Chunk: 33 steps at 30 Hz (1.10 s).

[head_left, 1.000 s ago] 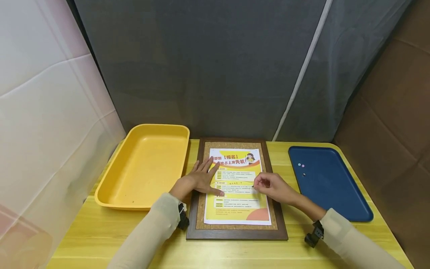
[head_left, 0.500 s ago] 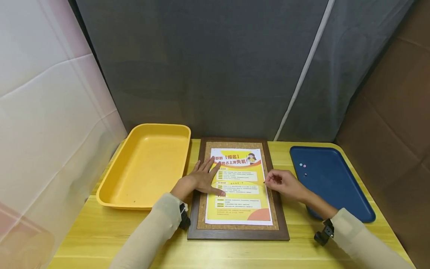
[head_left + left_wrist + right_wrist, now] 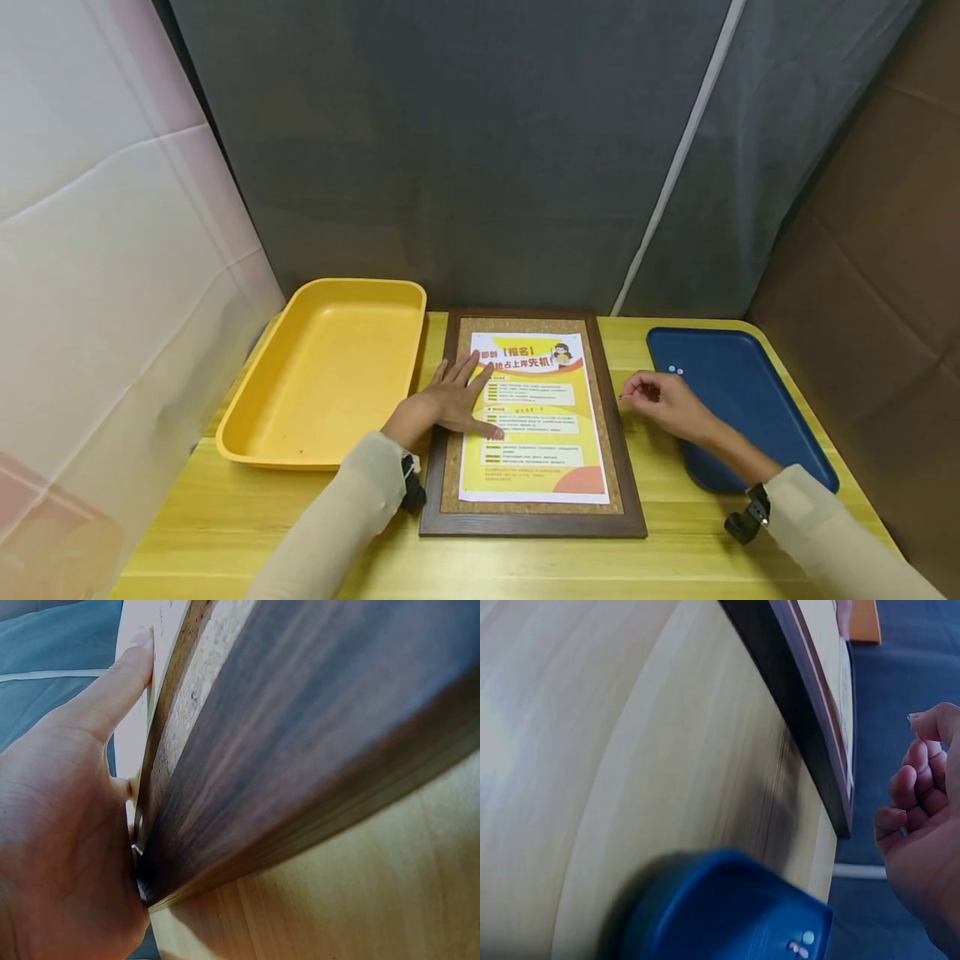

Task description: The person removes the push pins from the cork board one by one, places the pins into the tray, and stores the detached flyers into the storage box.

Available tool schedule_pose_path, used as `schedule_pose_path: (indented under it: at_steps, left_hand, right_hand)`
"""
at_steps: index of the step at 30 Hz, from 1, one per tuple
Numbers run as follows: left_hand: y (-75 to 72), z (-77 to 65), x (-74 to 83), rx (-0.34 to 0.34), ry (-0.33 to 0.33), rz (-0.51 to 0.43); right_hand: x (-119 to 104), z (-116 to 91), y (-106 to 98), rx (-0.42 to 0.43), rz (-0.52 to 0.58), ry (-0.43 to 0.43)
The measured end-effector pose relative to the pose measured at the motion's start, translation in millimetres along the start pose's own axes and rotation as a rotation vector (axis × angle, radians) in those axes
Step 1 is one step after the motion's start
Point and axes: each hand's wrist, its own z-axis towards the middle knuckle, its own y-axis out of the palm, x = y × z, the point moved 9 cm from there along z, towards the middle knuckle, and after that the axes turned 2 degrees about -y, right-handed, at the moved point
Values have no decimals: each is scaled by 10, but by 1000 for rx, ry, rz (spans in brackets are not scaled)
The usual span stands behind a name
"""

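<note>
My left hand (image 3: 450, 400) lies spread over the left side of a yellow and white printed sheet (image 3: 532, 417). The sheet lies on a cork board (image 3: 615, 492) with a dark wooden frame. In the left wrist view, the left thumb (image 3: 124, 679) rests on the paper. My right hand (image 3: 667, 404) is above the table, just right of the frame, its thumb and forefinger pinching a tiny pushpin (image 3: 621, 397), mostly hidden by the fingertips. The other fingers of the right hand (image 3: 926, 802) curl inward in the right wrist view.
A blue tray (image 3: 750, 408) stands on the right, with small round-headed pins (image 3: 676, 370) near its left edge. On the left is a deep yellow tray (image 3: 330, 375). Grey, white and brown sheets surround the wooden table (image 3: 540, 571).
My right hand has moved right and up, from over the sheet, across the frame, to beside the blue tray, still pinching the pushpin. My left hand has stayed in place.
</note>
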Motion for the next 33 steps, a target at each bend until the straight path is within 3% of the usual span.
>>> schedule_pose_path:
  at_steps: [8, 15, 20, 25, 33]
  left_hand:
    - [-26, -39, 36, 2, -5, 26]
    - [24, 20, -19, 12, 10, -35]
    - [63, 75, -49, 15, 15, -29]
    - [-1, -10, 4, -6, -3, -11]
    - [-16, -33, 28, -7, -1, 20]
  right_hand:
    - [147, -60, -237, 15, -35, 49]
    - [337, -97, -491, 56, -146, 94]
    - [479, -144, -659, 75, -187, 138]
    - [607, -201, -785, 73, -175, 188]
    - [804, -285, -913, 63, -209, 204]
